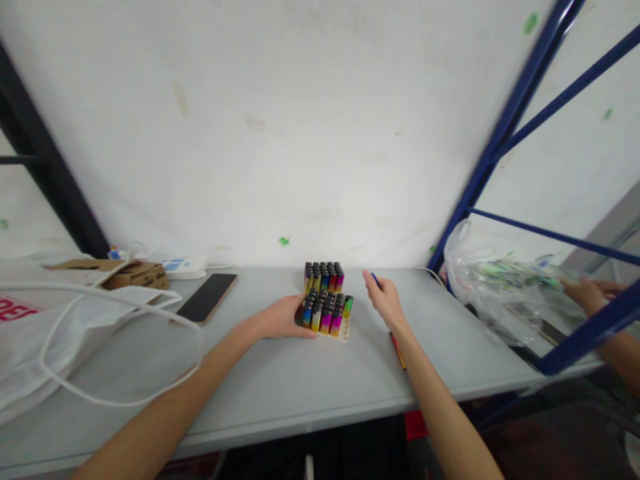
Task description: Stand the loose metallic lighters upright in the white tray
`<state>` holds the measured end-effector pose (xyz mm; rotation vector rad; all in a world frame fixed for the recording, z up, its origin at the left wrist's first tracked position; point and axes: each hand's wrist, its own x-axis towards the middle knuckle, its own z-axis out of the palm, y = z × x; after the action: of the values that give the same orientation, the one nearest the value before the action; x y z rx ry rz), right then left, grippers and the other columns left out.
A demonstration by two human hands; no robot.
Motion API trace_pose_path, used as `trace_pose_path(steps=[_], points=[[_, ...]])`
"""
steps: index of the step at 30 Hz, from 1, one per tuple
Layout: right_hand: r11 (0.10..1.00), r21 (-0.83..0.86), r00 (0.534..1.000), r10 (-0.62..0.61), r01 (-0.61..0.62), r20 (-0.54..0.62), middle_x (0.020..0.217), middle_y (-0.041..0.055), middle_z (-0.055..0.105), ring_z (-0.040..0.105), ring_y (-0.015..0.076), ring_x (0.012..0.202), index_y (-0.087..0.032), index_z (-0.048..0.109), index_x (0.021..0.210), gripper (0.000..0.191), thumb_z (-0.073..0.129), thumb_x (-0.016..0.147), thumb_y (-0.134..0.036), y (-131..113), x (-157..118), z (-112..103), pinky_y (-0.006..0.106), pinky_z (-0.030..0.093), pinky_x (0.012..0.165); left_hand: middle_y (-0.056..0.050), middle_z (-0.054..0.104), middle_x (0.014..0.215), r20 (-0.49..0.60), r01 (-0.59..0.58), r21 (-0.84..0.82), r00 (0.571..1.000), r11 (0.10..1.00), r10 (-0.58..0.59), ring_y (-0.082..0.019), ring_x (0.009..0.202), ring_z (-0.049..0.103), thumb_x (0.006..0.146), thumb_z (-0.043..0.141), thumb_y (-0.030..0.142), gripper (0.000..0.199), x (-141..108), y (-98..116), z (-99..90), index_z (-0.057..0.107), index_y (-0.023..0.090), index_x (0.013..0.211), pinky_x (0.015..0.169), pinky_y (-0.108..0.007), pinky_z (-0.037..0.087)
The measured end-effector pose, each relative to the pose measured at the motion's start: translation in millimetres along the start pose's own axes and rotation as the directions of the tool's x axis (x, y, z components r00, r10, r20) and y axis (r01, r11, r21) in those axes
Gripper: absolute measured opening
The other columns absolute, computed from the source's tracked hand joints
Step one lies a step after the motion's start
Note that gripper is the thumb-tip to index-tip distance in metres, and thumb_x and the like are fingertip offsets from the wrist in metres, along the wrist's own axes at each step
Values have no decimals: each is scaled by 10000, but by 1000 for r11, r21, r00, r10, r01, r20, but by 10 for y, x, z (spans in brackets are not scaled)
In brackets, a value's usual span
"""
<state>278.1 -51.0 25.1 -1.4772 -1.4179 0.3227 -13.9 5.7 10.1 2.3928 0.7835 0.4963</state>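
A pale tray stands on the table, filled with upright, rainbow-coloured lighters with black tops; bare slots show at its right side. My left hand grips the tray's left side, thumb along the front and the other fingers partly hidden behind it. Right of the tray, my right hand is raised a little and closed around a blue lighter, of which only a small part shows. Behind the tray is a second block of lighters. One red and yellow lighter lies beside my right forearm.
On the left are a phone, a cardboard box, a white plastic bag and a looped white cable. A blue metal frame rises at the right. Beyond it, another person's hands are near clear plastic bags.
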Motion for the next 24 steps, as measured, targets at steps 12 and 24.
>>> trace_pose_path(steps=[12,24], points=[[993,-90,987,-82,70,-136,578,-20,329,349,148,590,-257,345,586,479,462,867,-628,-63,-44,-27,304,254,586,-118,765,1369,1,36,19,999,999,-36,-392,1208,733,700,919,582,829,7,-45,13,642,200,1381,1047,-448,575],[980,-114,986,-164,163,4,593,-31,353,391,145,603,-239,402,605,474,504,919,-581,-45,-109,-8,299,279,604,-147,732,1422,33,40,-11,999,999,-39,-383,1228,723,729,906,601,896,9,-35,17,590,183,1457,1065,-452,560]])
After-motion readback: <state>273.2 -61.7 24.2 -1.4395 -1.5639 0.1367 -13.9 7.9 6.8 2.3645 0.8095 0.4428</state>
